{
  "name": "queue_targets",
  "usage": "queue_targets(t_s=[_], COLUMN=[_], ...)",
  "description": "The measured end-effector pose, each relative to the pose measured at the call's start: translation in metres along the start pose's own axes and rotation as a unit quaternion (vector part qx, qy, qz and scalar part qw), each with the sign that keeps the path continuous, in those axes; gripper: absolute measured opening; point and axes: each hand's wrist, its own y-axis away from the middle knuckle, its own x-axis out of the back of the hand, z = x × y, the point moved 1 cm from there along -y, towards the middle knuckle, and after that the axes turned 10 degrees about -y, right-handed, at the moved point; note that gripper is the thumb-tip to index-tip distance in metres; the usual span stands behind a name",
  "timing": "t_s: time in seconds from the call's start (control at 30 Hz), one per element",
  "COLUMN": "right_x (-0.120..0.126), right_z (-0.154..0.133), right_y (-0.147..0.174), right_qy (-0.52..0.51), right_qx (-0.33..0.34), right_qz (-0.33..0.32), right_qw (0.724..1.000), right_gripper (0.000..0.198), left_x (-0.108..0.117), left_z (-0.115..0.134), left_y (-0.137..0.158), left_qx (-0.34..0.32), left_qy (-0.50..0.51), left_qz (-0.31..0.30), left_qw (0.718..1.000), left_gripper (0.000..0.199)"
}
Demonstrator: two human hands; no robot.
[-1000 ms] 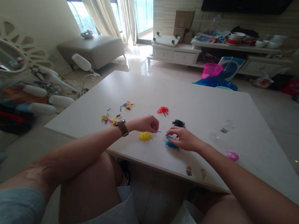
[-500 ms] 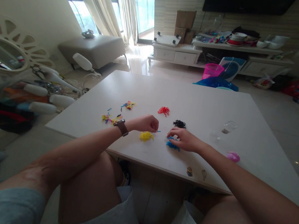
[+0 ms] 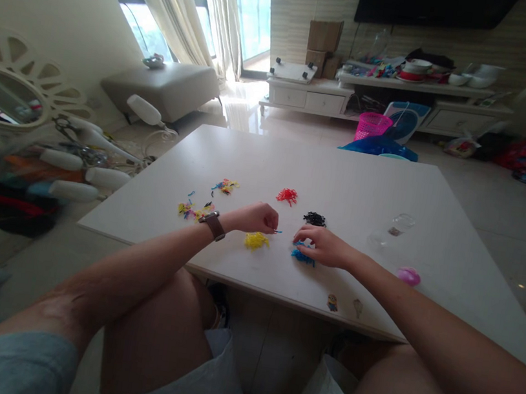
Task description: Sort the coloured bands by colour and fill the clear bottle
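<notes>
Pinched in the fingertips of my left hand [image 3: 260, 217] is a thin blue strip [image 3: 278, 232], too small to make out exactly. Just below that hand lies a pile of small yellow pieces [image 3: 257, 241]. My right hand [image 3: 325, 245] rests over a pile of matching blue pieces [image 3: 303, 255], partly covering it. Its thumb and fingers are curved and apart, with the fingertips at the pile's edge. Behind it sits a black pile [image 3: 315, 218]. A red pile [image 3: 287, 195] lies farther back, between the two hands.
Mixed coloured pieces lie in two heaps, one farther back [image 3: 226, 186] and one by my left wrist [image 3: 190, 211]. On the right of the white table [image 3: 358, 178] are a clear container [image 3: 401, 223] and a pink object [image 3: 409, 276]. A small cartoon figure [image 3: 332, 302] lies near the front edge.
Both hands keep almost the same place and pose. The view has shifted very slightly; nothing is visibly taken up or let go.
</notes>
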Motion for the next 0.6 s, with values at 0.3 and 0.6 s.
queue_targets(t_s=[0.3,0.6], right_x=[-0.0002,-0.0005], right_z=[0.0004,-0.0013], right_y=[0.0002,0.0007], right_qy=[-0.002,0.006], right_qx=[-0.002,0.009], right_qz=[0.002,0.008], right_qw=[1.000,1.000], right_gripper=[0.017,0.023], left_x=[-0.0016,-0.0023], left_z=[-0.0024,-0.0041], left_y=[-0.0011,-0.0020], left_qx=[-0.002,-0.004], left_qy=[0.002,0.013], left_qz=[0.004,0.007], left_qw=[1.000,1.000], left_gripper=[0.017,0.018])
